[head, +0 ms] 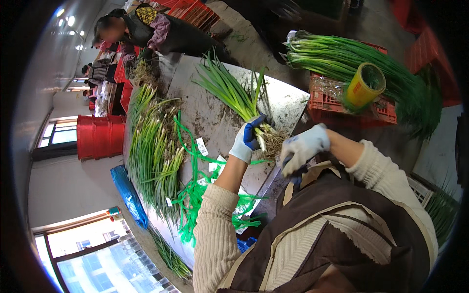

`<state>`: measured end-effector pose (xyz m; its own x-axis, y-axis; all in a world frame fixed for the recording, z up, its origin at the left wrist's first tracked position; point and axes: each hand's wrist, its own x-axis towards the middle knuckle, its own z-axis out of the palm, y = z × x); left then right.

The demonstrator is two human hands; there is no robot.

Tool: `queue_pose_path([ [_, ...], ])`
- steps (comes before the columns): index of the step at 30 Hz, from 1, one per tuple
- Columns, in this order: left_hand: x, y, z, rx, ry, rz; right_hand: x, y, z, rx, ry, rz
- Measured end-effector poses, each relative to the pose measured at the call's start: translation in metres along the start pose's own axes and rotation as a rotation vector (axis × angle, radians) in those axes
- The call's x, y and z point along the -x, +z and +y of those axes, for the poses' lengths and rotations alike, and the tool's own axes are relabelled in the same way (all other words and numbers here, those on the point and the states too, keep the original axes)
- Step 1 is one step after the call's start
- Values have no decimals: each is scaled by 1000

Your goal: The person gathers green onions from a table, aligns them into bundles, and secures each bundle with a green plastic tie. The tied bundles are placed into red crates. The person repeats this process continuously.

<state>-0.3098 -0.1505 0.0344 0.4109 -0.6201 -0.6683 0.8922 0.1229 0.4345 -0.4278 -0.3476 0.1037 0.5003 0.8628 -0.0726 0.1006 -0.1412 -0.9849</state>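
My left hand (249, 137), in a white glove with blue coating, grips a bunch of green onions (234, 96) just above its roots. The leaves point away from me over the metal table (212, 124), and the tangled brown roots (274, 144) face my body. Close beside those roots is my right hand (304, 150), gloved the same way. Its fingers are curled and blurred, so whether anything is in them is hidden. Green tape strips (194, 194) with white tags lie on the table near my left forearm.
A long pile of green onions (154, 157) covers the table's left side. Trimmed onions (344, 55) and a yellow roll (362, 89) rest on a red crate (318, 99) at right. Another person (146, 29) stands at the far end. Red tubs (100, 137) stand by the wall.
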Motion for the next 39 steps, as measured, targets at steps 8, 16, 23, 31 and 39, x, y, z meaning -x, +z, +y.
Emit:
queue_pose_path([
  [8,-7,0,-30,115,-133,50,-31,-3,1,471,590,612],
  [16,-1,6,-41,185,-139,-13,-41,-3,19,386,691,541],
  [23,-12,-16,-52,253,-87,-43,-48,-4,10,517,741,409],
  [31,-5,-29,-39,-141,-163,-34,-30,-7,55,236,561,392],
  [39,158,10,-54,-778,-88,198,-126,-7,184,-2066,-439,336],
])
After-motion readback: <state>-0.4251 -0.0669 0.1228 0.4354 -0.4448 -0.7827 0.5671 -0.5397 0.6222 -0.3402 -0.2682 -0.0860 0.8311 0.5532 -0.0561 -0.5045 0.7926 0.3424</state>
